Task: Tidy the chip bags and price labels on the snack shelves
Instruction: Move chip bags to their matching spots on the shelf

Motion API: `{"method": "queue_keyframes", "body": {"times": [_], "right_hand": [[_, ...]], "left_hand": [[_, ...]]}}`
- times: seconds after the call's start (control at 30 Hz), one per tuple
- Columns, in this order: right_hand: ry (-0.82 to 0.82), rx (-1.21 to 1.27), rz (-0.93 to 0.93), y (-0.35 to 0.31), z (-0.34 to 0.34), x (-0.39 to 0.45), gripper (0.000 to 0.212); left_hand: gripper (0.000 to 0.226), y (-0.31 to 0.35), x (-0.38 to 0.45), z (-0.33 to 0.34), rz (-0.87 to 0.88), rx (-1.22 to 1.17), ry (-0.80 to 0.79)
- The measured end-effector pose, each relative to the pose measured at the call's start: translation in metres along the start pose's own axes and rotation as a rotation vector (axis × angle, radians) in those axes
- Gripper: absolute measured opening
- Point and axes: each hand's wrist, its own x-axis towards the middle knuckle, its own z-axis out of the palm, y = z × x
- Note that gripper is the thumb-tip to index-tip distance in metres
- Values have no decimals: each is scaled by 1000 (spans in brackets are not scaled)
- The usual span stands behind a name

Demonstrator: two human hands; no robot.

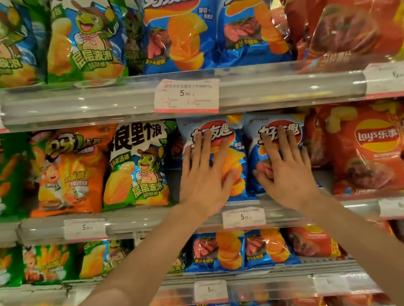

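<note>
Two blue chip bags stand side by side on the second shelf. My left hand (pixel 205 178) lies flat with straight fingers on the front of the left blue bag (pixel 234 153). My right hand (pixel 286 169) presses flat on the right blue bag (pixel 254 145). A white price label reading 5.90 (pixel 187 99) sits slightly crooked in the rail above these bags. Another 5.90 label (pixel 243 217) sits in the rail just below my hands.
Green and orange bags (pixel 68 171) fill the shelf to the left, red Lay's bags (pixel 371 147) to the right. Larger blue bags (pixel 178 26) stand on the shelf above, smaller ones (pixel 235 249) below. More price labels (pixel 84 227) sit along the clear rails.
</note>
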Motion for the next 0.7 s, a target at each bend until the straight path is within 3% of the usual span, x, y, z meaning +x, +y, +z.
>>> {"method": "queue_keyframes", "body": {"times": [0.37, 0.7], "right_hand": [[36, 15, 34, 6, 8, -8, 76], [160, 347, 128, -30, -10, -23, 74]], "left_hand": [[72, 0, 0, 8, -17, -19, 33], [60, -12, -50, -17, -181, -485, 98]]}}
